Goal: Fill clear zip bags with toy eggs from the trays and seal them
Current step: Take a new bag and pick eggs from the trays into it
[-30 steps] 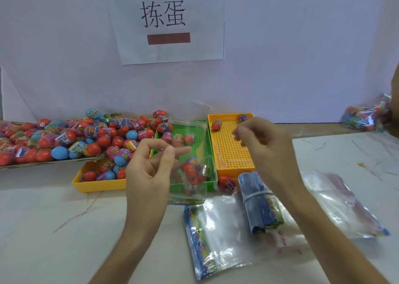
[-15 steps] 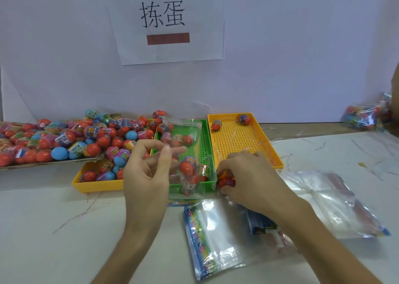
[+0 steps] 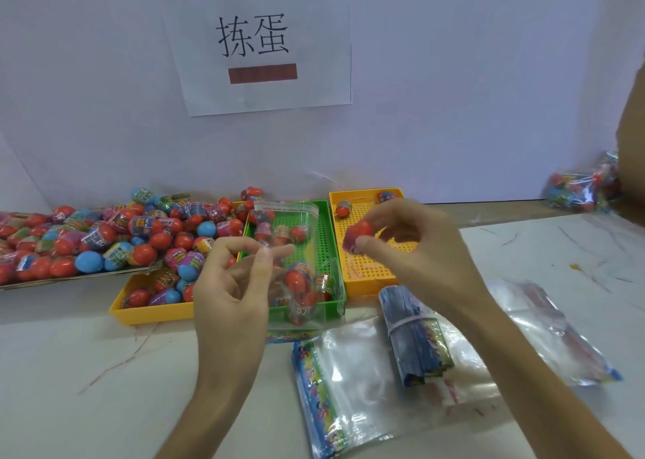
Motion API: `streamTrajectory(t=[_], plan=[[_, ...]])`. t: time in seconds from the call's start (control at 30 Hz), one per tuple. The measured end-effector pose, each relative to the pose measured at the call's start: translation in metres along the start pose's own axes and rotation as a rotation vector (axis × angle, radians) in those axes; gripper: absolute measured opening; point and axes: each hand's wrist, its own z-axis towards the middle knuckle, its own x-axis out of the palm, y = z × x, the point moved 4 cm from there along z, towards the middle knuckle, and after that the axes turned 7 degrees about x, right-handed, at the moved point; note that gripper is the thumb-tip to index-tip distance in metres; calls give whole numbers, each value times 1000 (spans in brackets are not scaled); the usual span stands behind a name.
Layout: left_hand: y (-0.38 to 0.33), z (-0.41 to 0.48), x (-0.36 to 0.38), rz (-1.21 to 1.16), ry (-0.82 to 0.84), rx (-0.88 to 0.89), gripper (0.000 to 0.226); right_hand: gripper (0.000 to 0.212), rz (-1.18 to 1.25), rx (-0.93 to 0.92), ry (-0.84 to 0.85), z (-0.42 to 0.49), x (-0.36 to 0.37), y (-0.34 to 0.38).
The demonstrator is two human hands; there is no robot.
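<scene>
Ok, left hand [image 3: 230, 291] is up over the table [image 3: 87, 371], pinching the near edge of a clear zip bag [image 3: 296, 259] btwn thumb & fingers. Bag hangs upright w/ its mouth open at top, in front of the green tray [image 3: 323, 245]; I count a few toy eggs sitting in the bottom of it, red one most visible.

Right hand [image 3: 415, 245] is raised above the right yellow tray [image 3: 370, 270], fingertips closed round a red toy egg [image 3: 356, 233], to the right of the bag mouth & a bit apart from it. That tray has just two eggs left at its far end.

Left side: another yellow tray [image 3: 153, 310] w/ eggs, and behind it a big egg pile [image 3: 104, 232], red/blue/purple mix.

Near me, flat empty zip bags [image 3: 366, 389] lie on the table, w/ a rubber-banded blue bundle [image 3: 415, 336] on top. Filled bags [image 3: 579, 190] sit far right by the wall. Paper sign [image 3: 258, 47] on the wall above.
</scene>
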Motion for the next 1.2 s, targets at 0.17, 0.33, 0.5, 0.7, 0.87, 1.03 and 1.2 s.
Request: streamTrajectory(t=[0.17, 0.33, 0.5, 0.7, 0.87, 1.03, 1.2], plan=[[-5, -2, 6, -49, 50, 32, 13, 18, 232, -191, -127, -11, -8, 21], [-9, -9, 12, -39, 122, 83, 6, 20, 113, -282, -189, -21, 3, 25], [-10, -11, 13, -25, 128, 94, 2, 17, -76, -279, -107, -18, 17, 22], [-10, -6, 10, -64, 90, 59, 6, 4, -73, -188, 52, -15, 26, 12], [-6, -5, 9, -109, 99, 37, 12, 28, -95, -147, 266, -16, 36, 8], [-2, -3, 7, -121, 78, 7, 11, 40, -119, -138, 379, -17, 35, 7], [-3, -3, 6, -98, 87, -1, 7, 43, -158, -203, 316, -18, 37, 5]])
